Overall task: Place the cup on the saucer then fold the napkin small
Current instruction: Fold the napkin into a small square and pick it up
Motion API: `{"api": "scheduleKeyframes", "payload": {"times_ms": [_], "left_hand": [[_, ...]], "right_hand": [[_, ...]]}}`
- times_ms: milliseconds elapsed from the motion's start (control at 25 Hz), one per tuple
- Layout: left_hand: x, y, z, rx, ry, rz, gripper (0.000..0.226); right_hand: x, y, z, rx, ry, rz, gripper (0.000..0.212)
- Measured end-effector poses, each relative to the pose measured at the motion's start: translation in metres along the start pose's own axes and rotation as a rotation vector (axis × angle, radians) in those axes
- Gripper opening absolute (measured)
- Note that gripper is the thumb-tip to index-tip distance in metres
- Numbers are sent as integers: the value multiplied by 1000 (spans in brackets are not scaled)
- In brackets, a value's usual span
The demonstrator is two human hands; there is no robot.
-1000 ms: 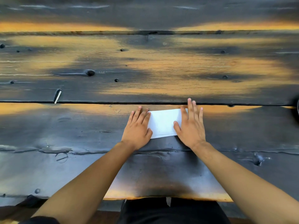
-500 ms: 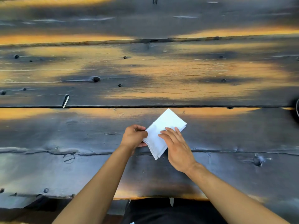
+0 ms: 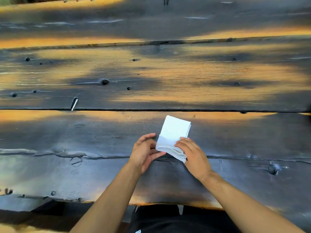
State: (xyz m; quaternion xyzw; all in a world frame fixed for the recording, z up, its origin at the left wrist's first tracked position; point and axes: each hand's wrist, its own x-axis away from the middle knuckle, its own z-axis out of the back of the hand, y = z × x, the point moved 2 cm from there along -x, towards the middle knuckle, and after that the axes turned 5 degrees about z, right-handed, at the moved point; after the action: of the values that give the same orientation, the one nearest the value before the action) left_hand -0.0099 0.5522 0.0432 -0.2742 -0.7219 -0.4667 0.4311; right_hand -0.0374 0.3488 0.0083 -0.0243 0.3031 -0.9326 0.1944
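Head view, right hand (image 3: 193, 153) holds folded napkin (image 3: 175, 128), left hand (image 3: 144, 152) beside

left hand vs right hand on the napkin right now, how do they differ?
Left hand shows its palm, fingers loosely spread; right hand shows its back. Left hand only touches the napkin at its near left edge; right hand's fingers lie over the near right corner, gripping the folded layers. Shared: both meet the napkin's near end.

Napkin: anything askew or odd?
Yes: the folded napkin sits askew to the plank seams of the table, and its layers fan unevenly at the near edge, where the right hand grips it.
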Motion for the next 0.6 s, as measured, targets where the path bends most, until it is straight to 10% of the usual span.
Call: {"api": "scheduleKeyframes", "payload": {"times_ms": [280,600], "left_hand": [[-12,5,16,-1287,-83,-887,60],[-30,22,-4,-1232,-204,-940,22]], "right_hand": [[1,9,9,-136,64,-100,61],[-10,26,16,-241,-49,-338,35]]}}
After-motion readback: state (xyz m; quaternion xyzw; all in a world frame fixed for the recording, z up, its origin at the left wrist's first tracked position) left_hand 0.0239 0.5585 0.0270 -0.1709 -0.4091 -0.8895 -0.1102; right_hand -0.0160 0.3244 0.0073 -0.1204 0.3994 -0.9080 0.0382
